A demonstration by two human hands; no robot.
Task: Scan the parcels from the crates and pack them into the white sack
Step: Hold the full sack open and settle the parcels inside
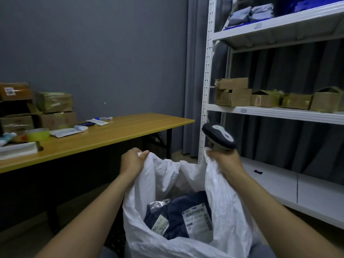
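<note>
Head view: our left hand (133, 161) and right hand (226, 162), which also holds the scanner (219, 135), grip the white sack (219, 192) open; parcels (176, 207) packed; next, presumably, another scan.

One sack (221, 202), one scanner (219, 135) — two hands (132, 162), five shelf boxes (232, 97)

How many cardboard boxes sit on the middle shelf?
5: top box stacked on lower box at the left end, then third box, fourth box and fifth box rightward; others may lie off-frame.

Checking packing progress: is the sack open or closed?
The sack is open: left hand and right hand hold its rim apart; parcels show inside.
</note>
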